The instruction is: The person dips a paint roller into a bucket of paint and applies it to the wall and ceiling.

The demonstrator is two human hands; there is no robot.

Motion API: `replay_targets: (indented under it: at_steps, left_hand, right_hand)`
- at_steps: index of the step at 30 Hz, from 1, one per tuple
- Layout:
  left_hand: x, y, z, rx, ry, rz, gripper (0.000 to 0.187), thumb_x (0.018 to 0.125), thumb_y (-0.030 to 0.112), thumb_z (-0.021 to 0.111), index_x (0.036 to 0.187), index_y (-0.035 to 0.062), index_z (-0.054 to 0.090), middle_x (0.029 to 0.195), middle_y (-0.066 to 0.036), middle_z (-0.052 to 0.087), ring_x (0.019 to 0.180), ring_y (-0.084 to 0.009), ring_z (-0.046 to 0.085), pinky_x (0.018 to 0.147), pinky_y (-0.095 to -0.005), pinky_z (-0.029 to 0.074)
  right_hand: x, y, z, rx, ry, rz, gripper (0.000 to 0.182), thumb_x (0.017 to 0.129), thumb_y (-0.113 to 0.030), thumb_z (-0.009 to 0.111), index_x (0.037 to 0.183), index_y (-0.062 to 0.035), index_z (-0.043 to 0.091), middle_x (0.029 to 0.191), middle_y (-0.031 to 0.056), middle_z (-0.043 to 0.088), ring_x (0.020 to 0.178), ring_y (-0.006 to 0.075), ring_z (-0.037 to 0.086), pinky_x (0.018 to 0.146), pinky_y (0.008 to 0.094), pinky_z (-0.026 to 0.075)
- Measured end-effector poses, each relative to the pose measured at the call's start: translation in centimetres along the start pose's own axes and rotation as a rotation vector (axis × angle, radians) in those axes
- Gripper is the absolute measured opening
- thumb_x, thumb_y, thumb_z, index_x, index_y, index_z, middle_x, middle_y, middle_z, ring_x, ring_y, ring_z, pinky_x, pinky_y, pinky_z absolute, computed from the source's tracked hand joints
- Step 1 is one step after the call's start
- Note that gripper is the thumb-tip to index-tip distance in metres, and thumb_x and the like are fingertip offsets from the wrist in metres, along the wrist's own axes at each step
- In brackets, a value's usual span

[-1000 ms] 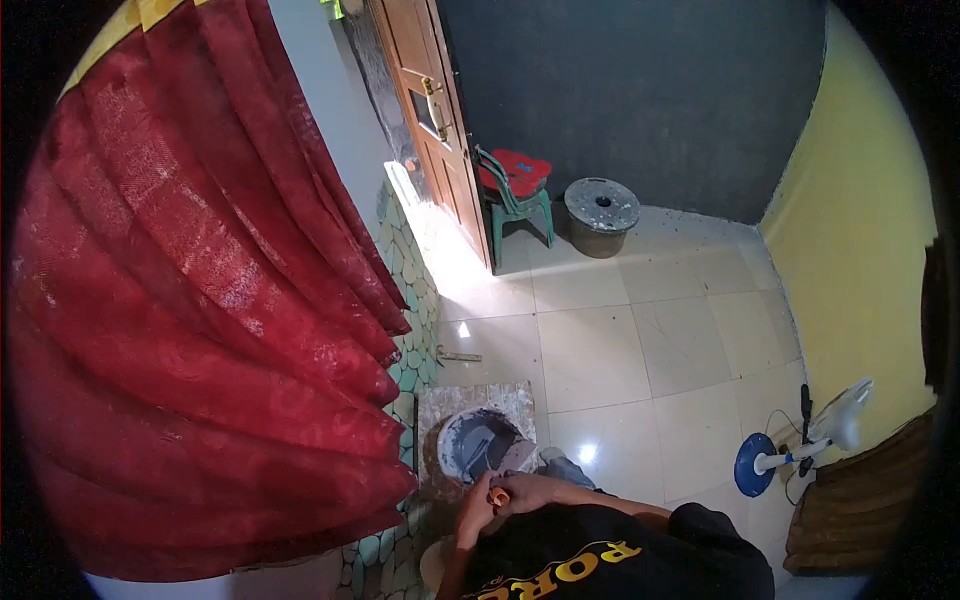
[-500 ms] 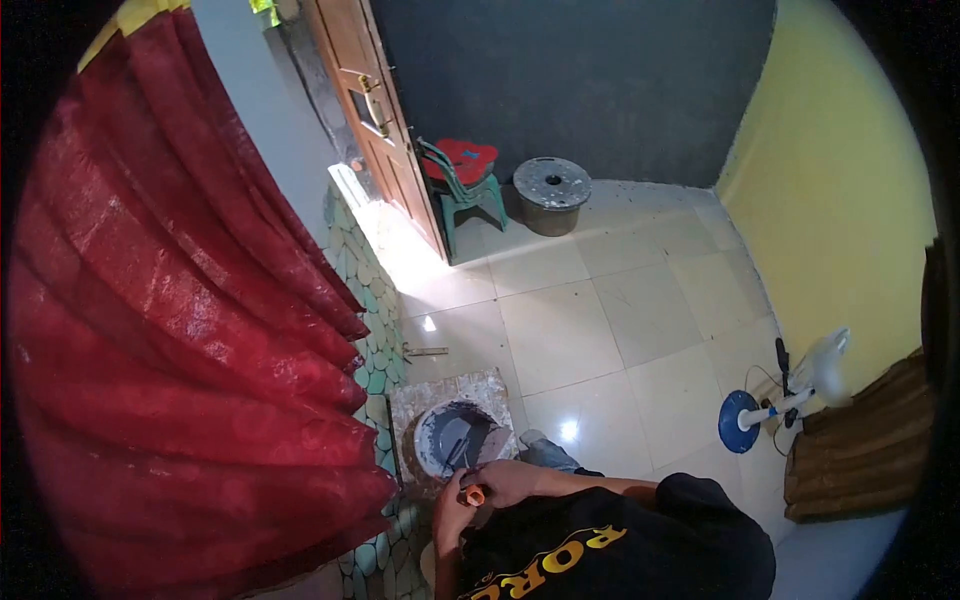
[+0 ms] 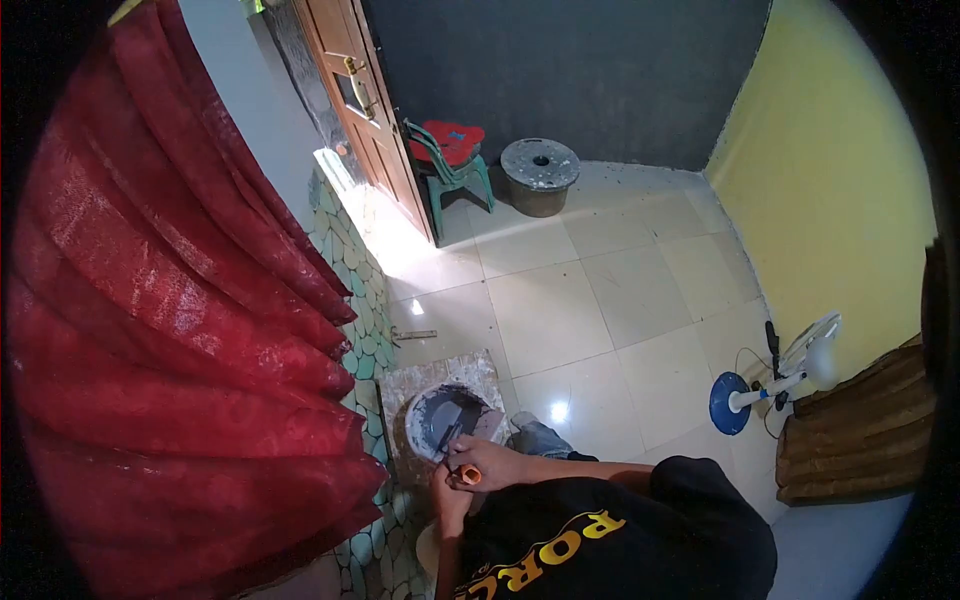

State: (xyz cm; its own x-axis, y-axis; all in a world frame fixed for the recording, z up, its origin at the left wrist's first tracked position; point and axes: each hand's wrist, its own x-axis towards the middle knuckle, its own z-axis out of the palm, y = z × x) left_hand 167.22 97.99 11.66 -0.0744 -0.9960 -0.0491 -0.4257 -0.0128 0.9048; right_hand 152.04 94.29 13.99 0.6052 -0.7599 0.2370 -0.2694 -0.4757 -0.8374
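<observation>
My right hand (image 3: 482, 459) is closed around a tool with an orange handle (image 3: 467, 475), whose butt end points back toward me. A dark, narrow part of a tool (image 3: 450, 436) shows just ahead of the fingers, over the bucket. My left hand (image 3: 446, 486) is curled close beside the handle; what its fingers hold is hidden. Both hands are at the near rim of a round bucket (image 3: 412, 425), smeared with grey and holding dark grey material. A flat greyish-brown piece (image 3: 487, 425) lies at the bucket's right side.
Under the bucket is a stained square board (image 3: 478, 372). A red curtain (image 3: 190, 330) hangs at left above a pebble-patterned surface (image 3: 350, 262). Farther off are a wooden door (image 3: 355, 120), green chair (image 3: 460, 180) and round drum (image 3: 540, 165). A fan (image 3: 735, 402) stands at right.
The dark tool part now shows more plainly over the bucket, and my hands have shifted slightly left. The whole view has moved a little, with the room sitting higher and farther left.
</observation>
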Motion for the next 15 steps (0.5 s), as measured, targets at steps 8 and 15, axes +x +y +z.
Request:
replay_targets:
  at_steps: [8, 15]
  left_hand:
    - [0.1, -1.1, -0.1, -0.076, -0.03, -0.099, 0.036, 0.071, 0.016, 0.074, 0.101, 0.001, 0.06, 0.094, -0.017, 0.066, 0.091, -0.0308, 0.064, 0.076, -0.0393, 0.047]
    - [0.6, -3.3, 0.4, 0.006, -0.084, -0.136, 0.039, 0.071, 0.017, 0.075, 0.103, 0.0018, 0.061, 0.096, -0.018, 0.066, 0.093, -0.0302, 0.064, 0.077, -0.04, 0.048]
  right_hand:
    - [0.5, -1.3, -0.4, 0.065, -0.043, 0.09, 0.023, 0.077, -0.017, 0.066, 0.087, 0.0018, 0.058, 0.094, 0.0179, 0.054, 0.092, 0.0366, 0.057, 0.078, 0.0428, 0.047]
    - [0.6, 0.1, 0.6, 0.026, -0.03, 0.058, 0.02, 0.075, -0.016, 0.067, 0.084, 0.0006, 0.058, 0.095, 0.0169, 0.054, 0.089, 0.0366, 0.057, 0.076, 0.0424, 0.048]
